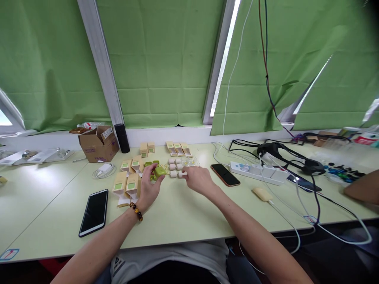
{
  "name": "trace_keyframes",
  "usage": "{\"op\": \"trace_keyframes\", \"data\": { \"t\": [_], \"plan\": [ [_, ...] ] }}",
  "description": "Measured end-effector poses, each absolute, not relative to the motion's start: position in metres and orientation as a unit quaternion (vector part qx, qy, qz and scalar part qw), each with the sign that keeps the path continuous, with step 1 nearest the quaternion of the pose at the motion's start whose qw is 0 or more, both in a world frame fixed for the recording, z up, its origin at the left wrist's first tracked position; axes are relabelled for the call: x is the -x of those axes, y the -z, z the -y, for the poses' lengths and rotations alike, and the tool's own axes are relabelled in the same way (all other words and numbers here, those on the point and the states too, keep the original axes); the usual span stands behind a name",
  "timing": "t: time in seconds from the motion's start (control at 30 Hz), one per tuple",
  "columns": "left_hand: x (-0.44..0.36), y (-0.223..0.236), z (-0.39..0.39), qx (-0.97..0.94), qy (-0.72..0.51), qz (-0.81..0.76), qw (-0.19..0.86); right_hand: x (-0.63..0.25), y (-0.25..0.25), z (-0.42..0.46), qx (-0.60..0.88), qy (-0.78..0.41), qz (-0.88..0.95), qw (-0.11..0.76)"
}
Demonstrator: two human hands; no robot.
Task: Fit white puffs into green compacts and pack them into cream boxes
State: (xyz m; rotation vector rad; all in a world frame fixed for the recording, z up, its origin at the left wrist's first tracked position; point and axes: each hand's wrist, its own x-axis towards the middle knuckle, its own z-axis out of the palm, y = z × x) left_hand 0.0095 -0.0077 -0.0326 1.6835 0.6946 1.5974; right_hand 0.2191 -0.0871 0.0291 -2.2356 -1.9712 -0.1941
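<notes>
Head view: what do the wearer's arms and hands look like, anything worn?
Both hands, left and right, are bare, no gloves. Forearms uncovered, no sleeves in view on them. Left wrist: beaded bracelet, round dark and amber-brown beads. Right wrist: nothing worn.

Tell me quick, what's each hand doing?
Left hand: holding a small green case.
Right hand: fingers at a small whitish case; grip can't be told.

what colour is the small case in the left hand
The case in the left hand is olive green, seen in the head view.
</notes>
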Motion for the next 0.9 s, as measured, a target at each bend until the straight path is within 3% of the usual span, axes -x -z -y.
{"op": "trace_keyframes", "data": {
  "t": [0.23, 0.43, 0.57, 0.7, 0.8, 0.9],
  "plan": [
    [-0.011, 0.051, -0.015, -0.636, -0.571, -0.314, 0.414, -0.290, -0.028, 0.111, 0.797, 0.044, 0.602, 0.032],
    [-0.015, 0.052, -0.023, -0.511, -0.564, -0.324, 0.562, -0.296, -0.007, 0.115, 0.783, -0.004, 0.621, 0.040],
    [-0.016, 0.050, -0.023, -0.462, -0.546, -0.251, 0.652, -0.288, -0.008, 0.112, 0.698, -0.085, 0.684, 0.194],
    [-0.015, 0.048, -0.023, -0.437, -0.541, -0.214, 0.686, -0.264, -0.013, 0.091, 0.549, -0.297, 0.684, 0.377],
    [-0.014, 0.048, -0.025, -0.407, -0.556, -0.213, 0.693, -0.244, -0.012, 0.065, 0.461, -0.431, 0.629, 0.454],
    [-0.013, 0.048, -0.029, -0.381, -0.578, -0.217, 0.688, -0.230, -0.005, 0.040, 0.405, -0.486, 0.567, 0.527]
  ]
}}
